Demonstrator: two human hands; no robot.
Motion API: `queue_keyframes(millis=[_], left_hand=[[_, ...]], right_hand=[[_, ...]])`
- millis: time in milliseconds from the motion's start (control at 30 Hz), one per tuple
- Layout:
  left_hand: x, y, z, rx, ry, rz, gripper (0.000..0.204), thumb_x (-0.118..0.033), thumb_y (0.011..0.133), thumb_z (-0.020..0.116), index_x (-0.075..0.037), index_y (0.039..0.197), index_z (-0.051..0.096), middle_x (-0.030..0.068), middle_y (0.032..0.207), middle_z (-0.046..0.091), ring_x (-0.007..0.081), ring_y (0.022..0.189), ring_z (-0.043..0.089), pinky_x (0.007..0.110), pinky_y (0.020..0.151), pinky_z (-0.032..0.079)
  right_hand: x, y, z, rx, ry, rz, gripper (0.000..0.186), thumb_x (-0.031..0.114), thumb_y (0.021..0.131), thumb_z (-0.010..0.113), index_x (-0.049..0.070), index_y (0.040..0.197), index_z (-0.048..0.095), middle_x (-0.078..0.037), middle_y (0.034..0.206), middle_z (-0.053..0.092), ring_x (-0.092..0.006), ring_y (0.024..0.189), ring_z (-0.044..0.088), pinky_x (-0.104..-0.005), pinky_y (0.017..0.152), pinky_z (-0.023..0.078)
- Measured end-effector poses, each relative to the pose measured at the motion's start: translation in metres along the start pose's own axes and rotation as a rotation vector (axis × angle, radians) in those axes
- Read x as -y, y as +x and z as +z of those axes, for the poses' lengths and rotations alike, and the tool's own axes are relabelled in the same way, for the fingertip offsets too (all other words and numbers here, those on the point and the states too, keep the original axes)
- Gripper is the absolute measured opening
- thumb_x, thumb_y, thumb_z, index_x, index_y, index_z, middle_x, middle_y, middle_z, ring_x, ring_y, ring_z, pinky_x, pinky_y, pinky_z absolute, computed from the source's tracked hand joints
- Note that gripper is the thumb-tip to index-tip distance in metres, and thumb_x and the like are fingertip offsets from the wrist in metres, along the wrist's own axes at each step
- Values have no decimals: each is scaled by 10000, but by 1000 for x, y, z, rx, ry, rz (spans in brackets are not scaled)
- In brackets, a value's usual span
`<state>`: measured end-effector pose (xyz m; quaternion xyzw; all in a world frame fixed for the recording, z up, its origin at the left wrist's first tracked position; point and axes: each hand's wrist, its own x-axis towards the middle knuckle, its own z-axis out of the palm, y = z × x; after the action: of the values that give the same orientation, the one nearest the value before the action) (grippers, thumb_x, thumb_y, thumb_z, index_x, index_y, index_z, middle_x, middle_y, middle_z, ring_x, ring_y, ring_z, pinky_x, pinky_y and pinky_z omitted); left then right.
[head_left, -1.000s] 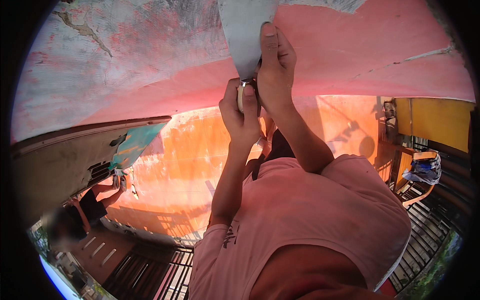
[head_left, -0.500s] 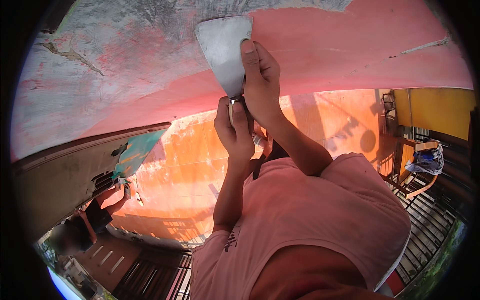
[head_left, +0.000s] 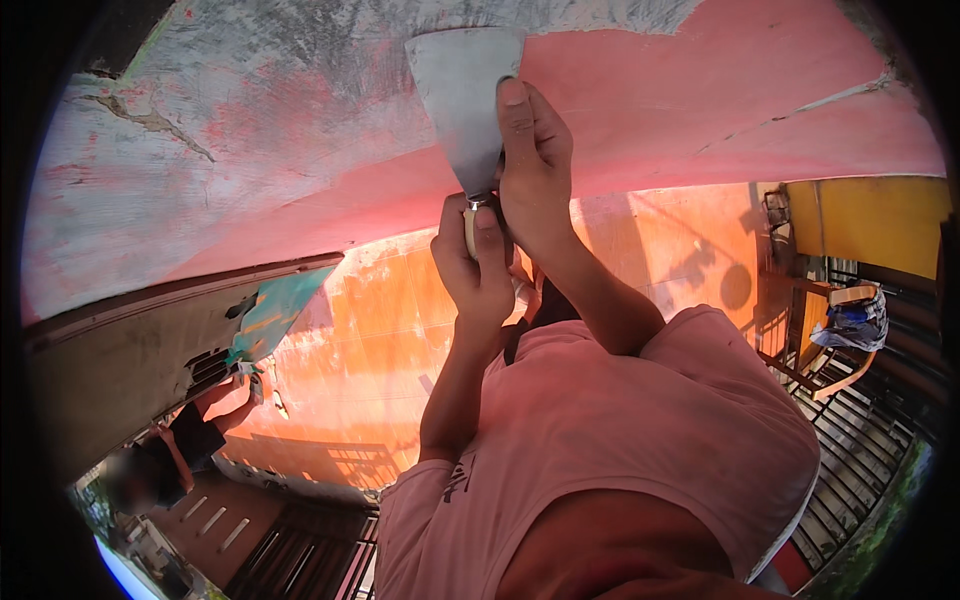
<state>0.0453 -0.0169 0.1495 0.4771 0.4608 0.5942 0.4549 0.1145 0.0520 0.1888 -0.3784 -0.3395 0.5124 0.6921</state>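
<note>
A wide, flat metal paint scraper [head_left: 462, 105] lies against the wall [head_left: 640, 95], its broad edge where grey scraped surface meets pink paint. My left hand [head_left: 478, 262] is wrapped round the scraper's pale handle, thumb along it. Higher up, my right hand [head_left: 535, 165] grips the right side of the blade, its thumb on the face and its fingers behind, mostly hidden. Left of the blade the wall is streaked grey and pink, with a crack [head_left: 150, 118] in it; to the right it is smooth pink.
Below spreads an orange tiled floor [head_left: 380, 340]. A wooden chair [head_left: 845, 340] with cloth on it stands at the right, by dark metal railings [head_left: 850, 430]. Another person [head_left: 185, 450] is at the lower left beside a worn board [head_left: 130, 350] with a teal end.
Both hands and the scraper have shifted slightly to the right along the wall. My grip on the handle and blade is the same.
</note>
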Motion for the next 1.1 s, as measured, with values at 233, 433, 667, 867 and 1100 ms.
queue_keyframes(millis=[233,433,667,867,1100], left_hand=[[15,-13,13,-61,-81,-9,280,-239,1042,416,3,942,515,-33,536,444,20,452,376,215,440,283],[20,-5,10,-26,-15,17,270,-240,1028,446,-4,956,556,0,545,501,45,466,448,236,447,323],[-26,12,29,102,62,112,234,-234,999,492,-15,995,573,42,588,550,96,485,494,280,471,384],[45,-50,-19,52,-127,-71,366,-359,1060,345,-22,1047,488,-42,579,373,24,422,306,206,382,274],[89,-141,-77,143,-189,-461,358,-336,1059,367,-16,1060,526,3,610,466,66,458,385,226,428,338]], right_hand=[[-11,-3,-17,114,-34,28,389,304,1051,487,56,752,477,66,630,398,-23,585,323,-230,509,293],[-7,2,-19,87,-82,-44,385,317,1053,479,60,767,496,64,631,422,-20,585,356,-221,506,311],[39,11,-18,-1,-3,-136,363,333,1050,474,81,798,537,75,628,462,-11,546,387,-213,468,307],[-34,-47,-31,221,-164,76,309,269,1046,497,58,821,474,55,673,402,-20,612,346,-225,512,312],[-85,-118,-104,522,-563,360,282,272,990,581,-7,1027,599,-49,772,598,-110,672,524,-292,634,441]])
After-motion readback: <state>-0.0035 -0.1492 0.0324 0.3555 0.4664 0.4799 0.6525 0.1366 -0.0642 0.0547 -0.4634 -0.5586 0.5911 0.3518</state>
